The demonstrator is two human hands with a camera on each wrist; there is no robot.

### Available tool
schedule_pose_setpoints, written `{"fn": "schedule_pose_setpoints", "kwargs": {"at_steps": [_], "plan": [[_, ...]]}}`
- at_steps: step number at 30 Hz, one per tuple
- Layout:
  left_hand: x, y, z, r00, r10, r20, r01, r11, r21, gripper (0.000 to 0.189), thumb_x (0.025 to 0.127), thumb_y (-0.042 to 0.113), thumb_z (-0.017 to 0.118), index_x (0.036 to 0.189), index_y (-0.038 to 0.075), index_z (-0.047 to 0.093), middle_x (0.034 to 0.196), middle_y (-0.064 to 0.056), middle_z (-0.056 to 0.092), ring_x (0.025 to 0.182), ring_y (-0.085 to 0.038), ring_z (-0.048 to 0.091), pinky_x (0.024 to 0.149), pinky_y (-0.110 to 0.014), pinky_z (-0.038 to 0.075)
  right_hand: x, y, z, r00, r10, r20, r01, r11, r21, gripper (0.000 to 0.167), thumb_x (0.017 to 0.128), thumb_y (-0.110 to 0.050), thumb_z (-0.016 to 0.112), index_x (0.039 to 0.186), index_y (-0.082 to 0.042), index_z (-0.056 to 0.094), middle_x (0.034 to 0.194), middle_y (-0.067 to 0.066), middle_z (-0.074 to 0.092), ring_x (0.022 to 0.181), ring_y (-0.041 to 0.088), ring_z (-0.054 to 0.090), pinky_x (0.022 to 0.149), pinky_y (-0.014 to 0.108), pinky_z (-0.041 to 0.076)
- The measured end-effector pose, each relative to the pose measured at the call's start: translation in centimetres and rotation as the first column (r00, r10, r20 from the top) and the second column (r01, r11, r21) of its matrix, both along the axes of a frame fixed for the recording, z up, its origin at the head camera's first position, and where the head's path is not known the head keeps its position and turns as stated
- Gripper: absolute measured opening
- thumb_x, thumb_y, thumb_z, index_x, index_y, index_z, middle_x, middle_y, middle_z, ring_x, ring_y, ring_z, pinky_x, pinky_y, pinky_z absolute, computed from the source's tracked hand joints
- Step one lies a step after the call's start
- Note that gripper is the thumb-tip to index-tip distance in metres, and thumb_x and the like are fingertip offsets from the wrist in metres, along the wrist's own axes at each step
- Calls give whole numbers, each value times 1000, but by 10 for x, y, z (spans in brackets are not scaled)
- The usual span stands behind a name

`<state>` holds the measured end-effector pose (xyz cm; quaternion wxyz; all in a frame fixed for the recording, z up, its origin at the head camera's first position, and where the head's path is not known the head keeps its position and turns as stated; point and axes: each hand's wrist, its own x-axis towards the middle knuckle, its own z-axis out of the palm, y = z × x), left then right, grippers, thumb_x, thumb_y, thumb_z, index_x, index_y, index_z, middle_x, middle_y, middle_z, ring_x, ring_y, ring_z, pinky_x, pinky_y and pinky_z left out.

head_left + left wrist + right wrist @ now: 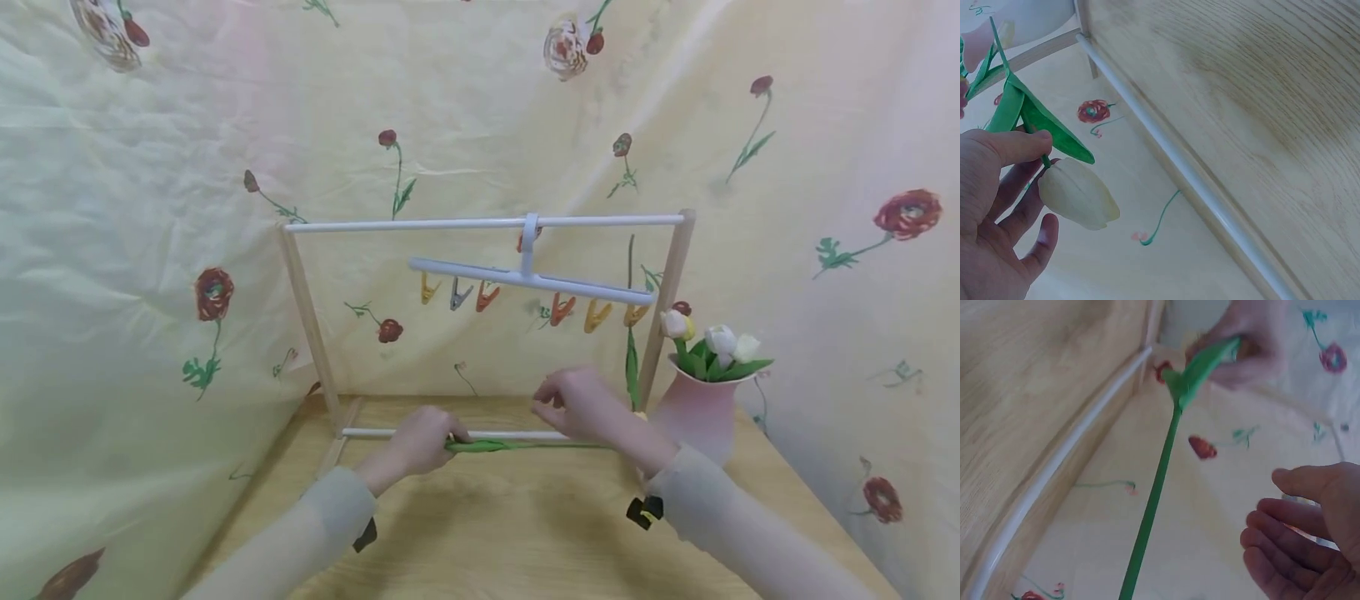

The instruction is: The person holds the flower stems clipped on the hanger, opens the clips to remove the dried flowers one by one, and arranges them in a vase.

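My left hand (422, 440) pinches a white artificial tulip (1079, 194) by its stem, just behind the flower head. In the head view the tulip lies level, its green leaf (480, 446) by the fingers and the stem pointing right; the hand hides the bloom. My right hand (576, 404) hovers above the stem, fingers loosely bent and holding nothing. In the right wrist view a gap separates those fingers (1285, 547) from the green stem (1154, 506). Above both hands a pale blue hanger (480, 272) with several coloured clips hangs tilted, its right end lower.
The hanger hooks over the white top rod (397, 225) of a wooden rack (307, 325). Another flower (632, 367) hangs head down from the rightmost orange clip (636, 314). A pink-white vase (697, 412) with white tulips (722, 340) stands right. Floral cloth surrounds the wooden table (480, 525).
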<state>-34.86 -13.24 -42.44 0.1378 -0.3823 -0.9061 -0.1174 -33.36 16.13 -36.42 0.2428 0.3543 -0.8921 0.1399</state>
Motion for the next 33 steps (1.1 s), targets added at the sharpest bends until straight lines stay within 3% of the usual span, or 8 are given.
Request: {"fn": "schedule_pose_setpoints", "kwargs": {"at_steps": [4, 8, 12, 18, 25, 33], "plan": [[0, 2, 0, 1000, 1, -1, -1, 1000, -4, 16, 86, 4, 86, 98, 15, 86, 103, -2, 84, 92, -19, 79, 77, -31, 63, 14, -15, -3, 997, 65, 40, -70, 987, 148, 13, 90, -17, 85, 97, -7, 82, 92, 4, 81, 82, 17, 75, 72, 29, 62], [1, 4, 0, 1000, 3, 13, -3, 1000, -3, 16, 87, 4, 86, 98, 15, 86, 104, -1, 84, 94, -19, 79, 80, -33, 63, 22, -29, -11, 991, 69, 110, -91, 974, 208, 17, 87, -15, 88, 99, -5, 82, 95, 6, 81, 87, 21, 76, 74, 30, 63], [2, 5, 0, 1000, 6, 16, -6, 1000, -2, 16, 87, 5, 86, 98, 17, 87, 105, 0, 84, 95, -18, 79, 80, -30, 62, 21, -37, -19, 991, 88, 99, -108, 970, 217, 7, 85, -6, 87, 89, -8, 82, 87, 2, 80, 79, 16, 73, 69, 25, 61], [1, 5, 3, 1000, 4, 10, -4, 1000, 2, 18, 86, 5, 87, 100, 17, 86, 104, 1, 84, 91, -16, 78, 75, -26, 59, 16, -44, -23, 991, 126, 55, -134, 973, 190, 11, 84, -1, 85, 82, -10, 80, 78, -1, 76, 69, 8, 68, 61, 18, 54], [-1, 4, 5, 1000, 4, -23, -4, 1000, 4, 20, 84, 2, 86, 99, 16, 86, 101, 0, 84, 86, -16, 78, 72, -26, 59, 11, -46, -31, 993, 88, 78, -104, 967, 231, 11, 83, 0, 86, 84, -10, 82, 79, -1, 77, 71, 10, 68, 63, 21, 56], [0, 3, 7, 999, -1, -46, 1, 1000, -4, 20, 84, 3, 87, 99, 15, 86, 102, 0, 84, 89, -19, 79, 76, -30, 62, 11, -47, -35, 995, 26, 92, -45, 976, 214, 12, 84, 1, 84, 81, -10, 80, 76, 0, 74, 66, 9, 66, 60, 21, 54]]}}
